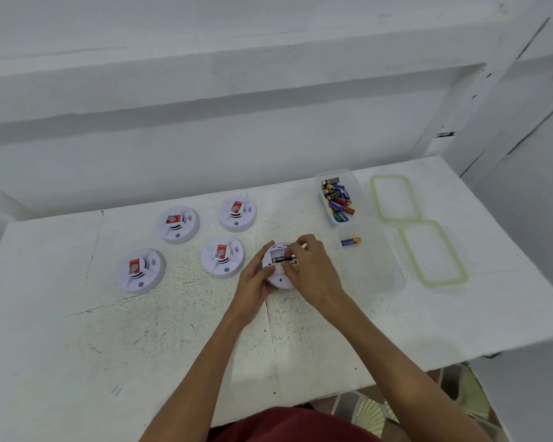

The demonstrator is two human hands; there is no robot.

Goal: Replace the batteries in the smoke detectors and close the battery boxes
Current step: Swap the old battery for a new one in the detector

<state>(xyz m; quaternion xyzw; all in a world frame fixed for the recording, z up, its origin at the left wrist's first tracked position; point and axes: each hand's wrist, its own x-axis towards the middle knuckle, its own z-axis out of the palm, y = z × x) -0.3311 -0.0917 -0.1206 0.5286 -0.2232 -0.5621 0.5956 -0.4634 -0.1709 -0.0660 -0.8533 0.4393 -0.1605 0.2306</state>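
The left hand (255, 283) is gripping the overturned smoke detector (277, 280) mid-tabletop (173, 330), while the right hand (312, 269) fingers (292, 250) are curling onto and seemingly pinching a battery (283, 259) in its open compartment. The battery swap appears to be under way. Next, the cell needs seating with correct polarity and the cover closing.

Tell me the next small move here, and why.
Probably the right hand should settle the battery in the upturned detector's open compartment, or lift it out; I cannot tell which. Its fingers pinch there, the left hand steadies the detector, and the cover is not on.
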